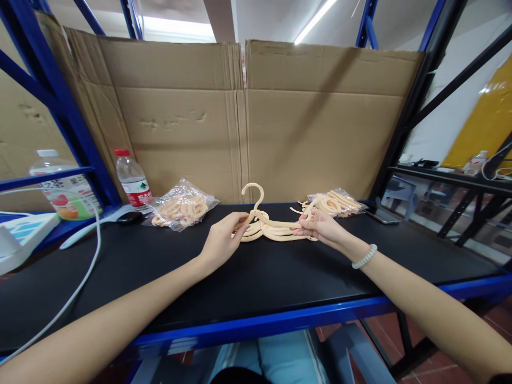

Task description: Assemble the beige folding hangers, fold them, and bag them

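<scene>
Both hands on one cream hanger (280, 224), mid-table (180, 298) and toward the back edge

Looks like the lining-up step to me, with a few more hangers (276, 233) lying right underneath. Left hand (220, 242) pinches it between thumb and fingers just left of the hook (262, 196); right hand (323, 226) is closed on the right end, can't tell if there's another piece in there too. I'd say the next move calls for a light, steady grip at both ends.
</scene>
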`<state>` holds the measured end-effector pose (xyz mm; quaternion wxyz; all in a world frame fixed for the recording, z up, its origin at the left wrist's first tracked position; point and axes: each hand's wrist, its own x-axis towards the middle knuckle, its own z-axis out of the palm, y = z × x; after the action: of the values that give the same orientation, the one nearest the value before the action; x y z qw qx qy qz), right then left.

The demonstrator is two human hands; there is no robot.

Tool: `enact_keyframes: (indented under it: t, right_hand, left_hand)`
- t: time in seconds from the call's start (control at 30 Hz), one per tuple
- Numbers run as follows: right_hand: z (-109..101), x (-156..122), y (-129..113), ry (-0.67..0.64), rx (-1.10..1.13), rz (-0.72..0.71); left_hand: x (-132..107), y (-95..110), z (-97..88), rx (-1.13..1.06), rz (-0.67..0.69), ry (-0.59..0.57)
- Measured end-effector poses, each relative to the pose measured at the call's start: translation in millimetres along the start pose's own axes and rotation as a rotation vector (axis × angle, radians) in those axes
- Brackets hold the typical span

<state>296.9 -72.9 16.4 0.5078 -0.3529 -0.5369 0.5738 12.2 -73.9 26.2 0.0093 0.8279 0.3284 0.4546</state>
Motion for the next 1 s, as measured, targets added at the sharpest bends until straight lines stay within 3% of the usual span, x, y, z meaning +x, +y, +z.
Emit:
enact_keyframes:
  t: [0.3,0.43,0.57,0.8,1.0]
  right_hand:
    - [5,-4,-11,0.042,0.016,-0.178]
    - [-10,1,-19,0.113,0.044,-0.199]
    - [-32,1,-33,0.081,-0.094,-0.145]
    - [-64,-8,-54,-0.256,-0.737,0.084]
    - [-70,-8,-52,-0.348,-0.978,0.132]
  left_hand:
    - [3,-3,0.0,0.001,-0.139,0.038]
    - [4,-8,-1.4,0.002,-0.196,0.052]
    - [6,-9,-5.9,0.036,-0.205,0.026]
    - [1,-4,-3.2,0.182,-0.038,-0.242]
    - [-5,2,2.3,0.218,-0.051,-0.421]
